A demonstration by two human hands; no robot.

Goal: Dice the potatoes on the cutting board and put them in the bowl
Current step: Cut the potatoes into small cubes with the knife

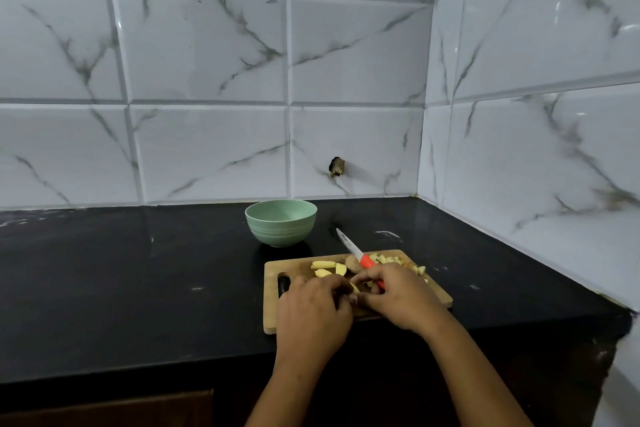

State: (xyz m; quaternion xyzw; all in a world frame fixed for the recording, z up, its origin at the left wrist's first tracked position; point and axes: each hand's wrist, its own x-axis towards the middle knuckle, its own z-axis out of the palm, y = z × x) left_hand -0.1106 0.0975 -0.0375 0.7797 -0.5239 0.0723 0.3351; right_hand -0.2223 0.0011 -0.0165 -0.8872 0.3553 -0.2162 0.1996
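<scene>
From the head camera we see a glossy black stone counter (138,270) set into a corner of white, grey-veined wall tiles (207,80). On it lies a rectangular wooden cutting board (272,308) with a slotted handle at its left end. Pale yellow potato wedges (323,264) lie on the board's far left part, a brown-skinned potato chunk (352,263) sits beside them, and small diced potato (388,258) is heaped at the far right. A round, pale green bowl (281,222) with a ribbed lower wall stands on the counter just behind the board, not touching it. Our left hand (313,308) has its fingers (334,288) curled down onto a potato piece (354,287) on the board. Our right hand (398,295) wraps its fingers (372,279) round the orange handle of a knife (353,250), its white blade slanting up toward the wall.
</scene>
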